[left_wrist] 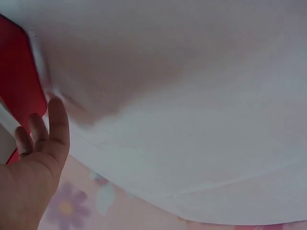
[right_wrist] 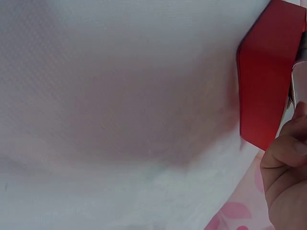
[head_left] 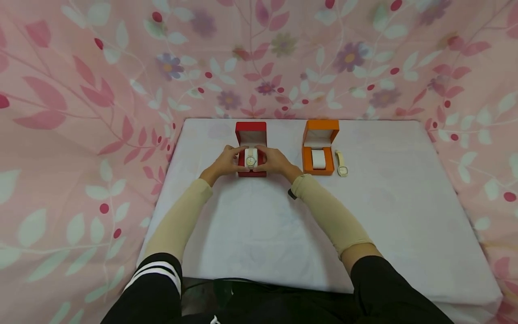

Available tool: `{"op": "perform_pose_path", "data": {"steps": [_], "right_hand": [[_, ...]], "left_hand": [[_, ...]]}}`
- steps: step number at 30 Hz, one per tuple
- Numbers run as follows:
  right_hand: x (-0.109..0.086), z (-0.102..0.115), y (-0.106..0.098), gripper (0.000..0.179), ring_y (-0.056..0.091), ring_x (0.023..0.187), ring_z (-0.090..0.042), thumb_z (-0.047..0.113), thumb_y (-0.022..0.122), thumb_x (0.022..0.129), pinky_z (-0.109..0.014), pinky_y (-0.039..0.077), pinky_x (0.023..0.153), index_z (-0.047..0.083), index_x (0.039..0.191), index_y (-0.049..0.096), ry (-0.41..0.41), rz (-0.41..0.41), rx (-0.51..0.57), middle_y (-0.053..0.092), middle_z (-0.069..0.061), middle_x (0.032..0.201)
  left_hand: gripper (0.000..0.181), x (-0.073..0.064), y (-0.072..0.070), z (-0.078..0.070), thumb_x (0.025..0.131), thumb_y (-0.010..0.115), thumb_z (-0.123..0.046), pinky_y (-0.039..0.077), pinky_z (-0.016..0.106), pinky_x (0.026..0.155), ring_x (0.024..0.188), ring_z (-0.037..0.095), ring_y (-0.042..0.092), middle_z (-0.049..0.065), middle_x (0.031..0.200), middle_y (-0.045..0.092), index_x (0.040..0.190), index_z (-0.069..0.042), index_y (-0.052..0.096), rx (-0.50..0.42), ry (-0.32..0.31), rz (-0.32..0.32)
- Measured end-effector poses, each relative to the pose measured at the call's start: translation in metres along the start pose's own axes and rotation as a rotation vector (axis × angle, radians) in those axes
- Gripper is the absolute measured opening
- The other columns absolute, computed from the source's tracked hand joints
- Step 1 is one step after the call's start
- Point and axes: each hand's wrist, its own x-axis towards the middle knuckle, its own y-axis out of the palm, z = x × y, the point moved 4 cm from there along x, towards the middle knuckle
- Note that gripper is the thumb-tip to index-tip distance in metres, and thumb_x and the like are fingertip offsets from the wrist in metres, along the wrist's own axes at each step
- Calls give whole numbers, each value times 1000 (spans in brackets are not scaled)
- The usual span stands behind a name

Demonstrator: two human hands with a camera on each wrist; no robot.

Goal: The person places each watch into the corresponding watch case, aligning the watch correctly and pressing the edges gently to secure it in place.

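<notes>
A wristwatch (head_left: 251,160) with a round dial and pale strap is wrapped on a white cushion in an open red watch box (head_left: 251,126). From the left side, my left hand (head_left: 225,162) pinches the cushioned watch between thumb and index finger. The right hand (head_left: 277,160) pinches it from the other side, thumb near the lower edge. In the left wrist view, the other fingers (left_wrist: 58,120) of that hand extend beside the box's red wall (left_wrist: 21,79). The right wrist view shows curled fingers by the red side (right_wrist: 266,72); the watch itself is hidden there.
Right of the red box stands an open orange watch box (head_left: 306,159) with a white cushion (head_left: 318,159) in it. Beside that lies a second watch (head_left: 342,170) with a squarish dial. A white cloth (head_left: 251,225) covers the table; floral fabric (head_left: 263,58) hangs behind.
</notes>
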Motion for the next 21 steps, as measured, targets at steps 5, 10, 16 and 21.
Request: {"op": "perform_pose_path", "data": {"steps": [5, 10, 16, 21], "right_hand": [[0, -3, 2, 85, 49, 101, -22, 48, 78, 67, -39, 47, 90, 23, 139, 39, 47, -16, -53, 53, -12, 117], [-4, -3, 4, 86, 41, 115, -32, 50, 79, 64, -47, 44, 95, 28, 138, 40, 111, -39, -51, 34, -22, 131], [-5, -9, 9, 84, 40, 121, -32, 47, 77, 69, -47, 40, 102, 29, 140, 37, 123, -4, 38, 32, -22, 138], [-1, -12, 8, 83, 38, 123, -31, 51, 74, 70, -47, 39, 102, 27, 140, 36, 97, 3, 30, 33, -22, 137]], "left_hand": [[86, 0, 2, 4, 66, 79, -46, 39, 49, 99, 123, 34, 37, 22, 138, 25, 139, -33, 38, -16, -63, -8], [86, 1, 5, 8, 67, 78, -48, 30, 54, 107, 136, 38, 22, 20, 151, 11, 140, -35, 35, -19, -75, 33], [86, 4, 8, 10, 68, 76, -49, 25, 52, 110, 139, 33, 21, 16, 152, 17, 142, -31, 34, -39, -43, 67], [87, 6, 5, 8, 68, 76, -49, 25, 51, 110, 139, 32, 22, 14, 152, 19, 142, -30, 35, -59, -51, 68]]}}
